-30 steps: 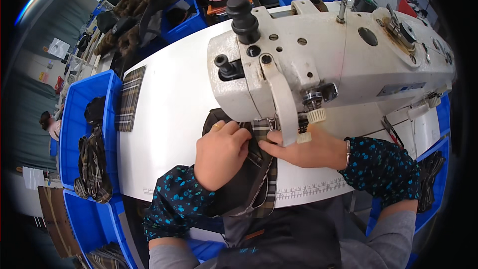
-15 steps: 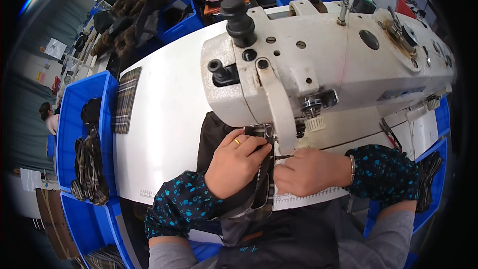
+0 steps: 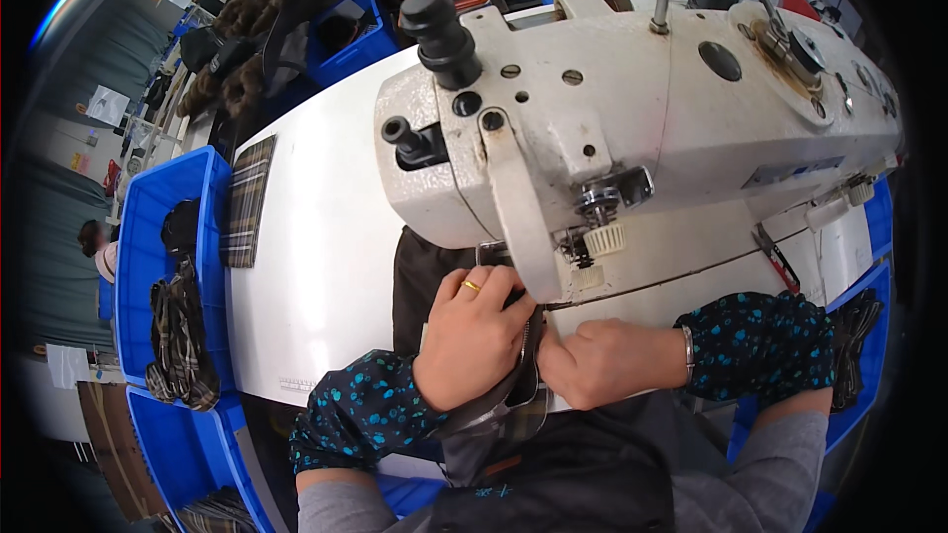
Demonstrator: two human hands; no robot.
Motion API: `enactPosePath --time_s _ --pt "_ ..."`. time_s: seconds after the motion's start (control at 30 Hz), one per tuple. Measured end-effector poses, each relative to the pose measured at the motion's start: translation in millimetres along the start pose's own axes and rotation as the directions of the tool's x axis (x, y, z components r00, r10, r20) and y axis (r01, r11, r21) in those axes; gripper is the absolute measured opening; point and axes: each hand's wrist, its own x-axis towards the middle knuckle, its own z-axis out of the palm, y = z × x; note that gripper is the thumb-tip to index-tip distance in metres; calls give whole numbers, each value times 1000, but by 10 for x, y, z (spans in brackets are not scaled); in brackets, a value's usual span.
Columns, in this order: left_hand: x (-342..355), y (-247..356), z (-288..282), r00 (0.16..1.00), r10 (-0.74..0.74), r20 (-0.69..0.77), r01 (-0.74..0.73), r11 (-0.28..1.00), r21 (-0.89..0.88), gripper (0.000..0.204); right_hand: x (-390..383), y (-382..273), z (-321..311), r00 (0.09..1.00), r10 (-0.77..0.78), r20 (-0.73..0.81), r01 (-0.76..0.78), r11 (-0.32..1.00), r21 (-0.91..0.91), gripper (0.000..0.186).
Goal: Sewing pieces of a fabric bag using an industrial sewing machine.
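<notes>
A dark garment piece with a metal zipper (image 3: pixel 523 360) lies under the head of a white sewing machine (image 3: pixel 632 109), its checked part hanging over the table's front edge. My left hand (image 3: pixel 472 336), with a ring on one finger, presses down on the piece just left of the presser lever (image 3: pixel 523 207), its fingers bent and close together. At the zipper's right edge, my right hand (image 3: pixel 612 360) is closed in a pinch on the cloth. The needle and presser foot are hidden behind the machine head and my left fingers.
Checked cloth (image 3: pixel 249 202) lies at the table's left edge, beside a blue bin (image 3: pixel 219 266) holding checked pieces. Red-handled snips (image 3: pixel 778 262) rest right of the machine bed. Another blue bin (image 3: pixel 874 375) stands at the right. A person (image 3: pixel 97 242) is far left.
My right hand has come slightly nearer to me along the zipper edge. My left hand stays on the cloth, its fingers more bent. The machine appears shifted left in the view.
</notes>
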Motion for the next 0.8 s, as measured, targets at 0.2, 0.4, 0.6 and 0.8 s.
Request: enactPosePath --time_s 0.2,0.4,0.6,0.8 --pt "137 -169 97 998 3 -66 2 996 86 25 -31 155 144 994 92 -64 -94 995 -21 15" --pt "177 -254 52 993 45 -110 -31 991 130 23 21 174 -10 987 131 97 -125 990 -60 18" --pt "35 -107 -62 998 54 9 -55 994 92 26 29 -24 -83 993 78 86 -65 988 -144 24" --pt "60 -112 -25 995 93 -37 -91 995 50 26 4 -63 -56 991 92 95 -74 983 -170 27"
